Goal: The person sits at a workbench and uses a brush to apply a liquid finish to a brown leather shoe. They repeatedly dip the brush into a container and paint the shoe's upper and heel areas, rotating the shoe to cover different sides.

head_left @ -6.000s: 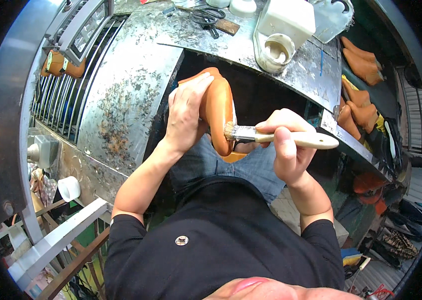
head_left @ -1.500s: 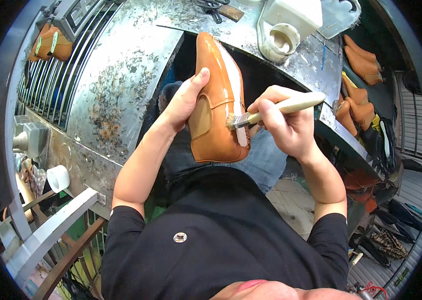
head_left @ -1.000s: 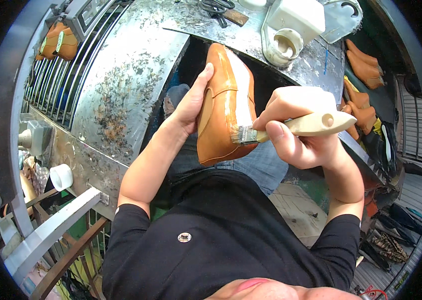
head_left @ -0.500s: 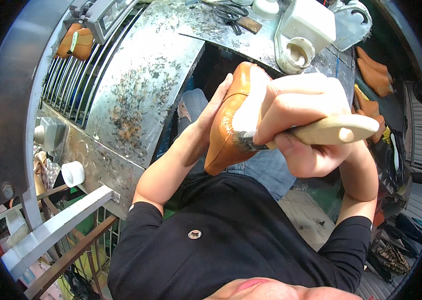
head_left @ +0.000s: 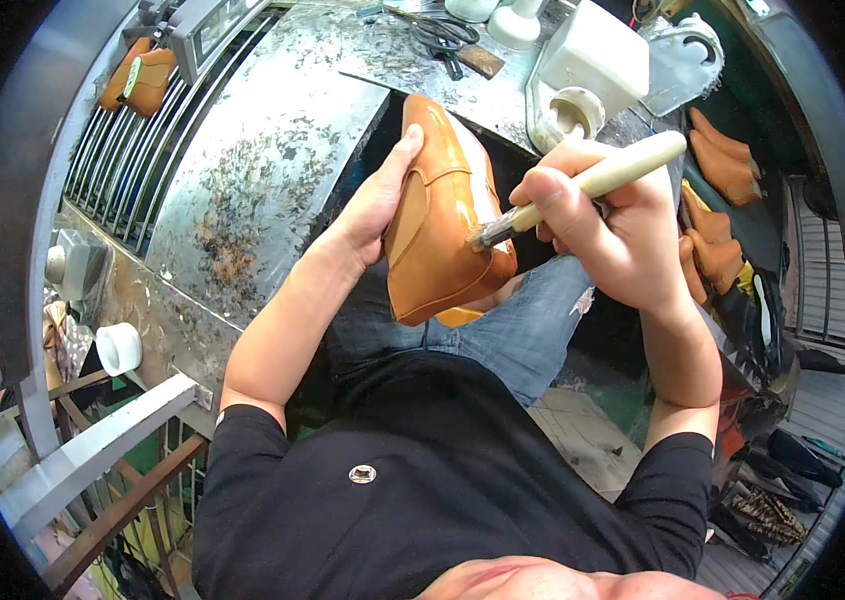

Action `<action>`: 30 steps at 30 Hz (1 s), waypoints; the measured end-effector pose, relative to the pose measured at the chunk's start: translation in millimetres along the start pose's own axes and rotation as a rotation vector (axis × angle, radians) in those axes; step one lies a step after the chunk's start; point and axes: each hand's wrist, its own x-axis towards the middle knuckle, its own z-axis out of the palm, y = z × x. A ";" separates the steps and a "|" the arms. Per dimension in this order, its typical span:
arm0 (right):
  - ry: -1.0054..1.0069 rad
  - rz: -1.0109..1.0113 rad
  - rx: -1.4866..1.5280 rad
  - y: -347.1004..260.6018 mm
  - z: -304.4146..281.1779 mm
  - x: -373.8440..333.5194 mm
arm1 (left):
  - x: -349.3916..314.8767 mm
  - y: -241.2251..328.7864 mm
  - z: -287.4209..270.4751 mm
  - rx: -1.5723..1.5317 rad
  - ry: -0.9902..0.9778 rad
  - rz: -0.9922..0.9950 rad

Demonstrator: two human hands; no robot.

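A tan leather shoe upper (head_left: 438, 225), glossy and wet-looking along its lower margin, is held up over my lap. My left hand (head_left: 383, 195) grips it from the left side, thumb pressed on the leather near the toe end. In my right hand (head_left: 608, 225) is a brush (head_left: 633, 165) with a thick pale handle that points up to the right. Its dark bristles touch the leather low on the right side of the shoe. The fingers of my left hand behind the shoe are partly hidden.
A white glue dispenser (head_left: 593, 60) stands on the stained metal bench (head_left: 253, 170), with black scissors (head_left: 443, 35) beyond. More tan shoe uppers lie on the right (head_left: 723, 155). Another pair of uppers (head_left: 138, 82) sits at the conveyor's bars, upper left. A white roll (head_left: 120, 348) is lower left.
The shoe has turned in my left hand, now showing more of its side. My right hand has rotated, swinging the brush handle upward, while the bristles stay against the shoe.
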 end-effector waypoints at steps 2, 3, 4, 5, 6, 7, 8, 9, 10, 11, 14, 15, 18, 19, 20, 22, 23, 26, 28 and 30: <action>-0.042 -0.125 -0.079 0.5 -2.8 1.5 | -1.2 1.8 -0.5 0.022 0.005 0.018; -0.057 -0.151 -0.093 -1.7 -3.5 1.9 | -0.8 1.2 -0.6 0.002 0.008 0.014; -0.071 -0.176 -0.106 -5.5 -5.0 2.4 | -0.2 0.5 -0.3 -0.018 0.011 0.010; -0.085 -0.202 -0.119 -8.8 -6.6 2.9 | 0.5 -0.5 0.0 -0.037 0.015 0.007; -0.096 -0.229 -0.154 -10.9 -8.2 4.2 | 0.9 -0.8 0.1 -0.066 0.005 -0.008; -0.099 -0.255 -0.130 -12.6 -8.0 4.9 | 1.1 -2.3 0.4 -0.094 -0.004 -0.022; -0.103 -0.281 -0.106 -14.4 -7.2 5.4 | 1.3 -4.0 0.5 -0.122 -0.013 -0.035; -0.100 -0.306 -0.084 -15.9 -6.6 5.9 | 2.5 -5.0 0.3 -0.159 -0.047 -0.061; -0.097 -0.325 -0.037 -16.0 -6.4 7.9 | 3.6 -6.6 -0.1 -0.196 -0.079 -0.088; -0.097 -0.354 -0.053 -17.1 -7.6 9.5 | 3.5 -7.3 1.0 -0.233 -0.111 -0.113; -0.118 -0.407 -0.044 -18.2 -5.3 13.2 | -14.0 -4.7 15.2 -0.322 -0.174 -0.175; -0.135 -0.430 -0.021 -16.4 -4.1 15.3 | -15.8 -4.6 18.7 -0.349 -0.212 -0.172; -0.211 -0.461 0.079 -5.3 -1.1 23.9 | -12.9 -9.4 13.7 -0.365 -0.265 -0.158; -0.198 -0.469 0.080 -1.0 -1.1 25.7 | -11.2 -13.4 9.1 -0.369 -0.280 -0.144; -0.185 -0.478 0.082 3.5 -0.8 27.2 | -9.9 -16.8 -0.8 -0.403 -0.318 -0.154; -0.121 -0.423 0.057 18.7 -2.6 21.3 | -2.0 -22.7 -28.7 -0.475 -0.406 -0.169; -0.085 -0.377 0.038 28.5 -6.2 19.0 | 2.3 -24.8 -40.7 -0.510 -0.454 -0.175; 0.134 0.066 0.116 64.3 -14.8 -9.6 | -4.1 -14.2 -17.5 -0.302 -0.004 -0.104; 0.230 0.203 0.235 90.6 -19.5 -17.8 | -9.1 -9.4 -17.1 -0.241 0.079 -0.062; 0.312 0.279 0.272 112.3 -23.8 -24.2 | -6.6 -9.9 -38.3 -0.217 -0.079 -0.073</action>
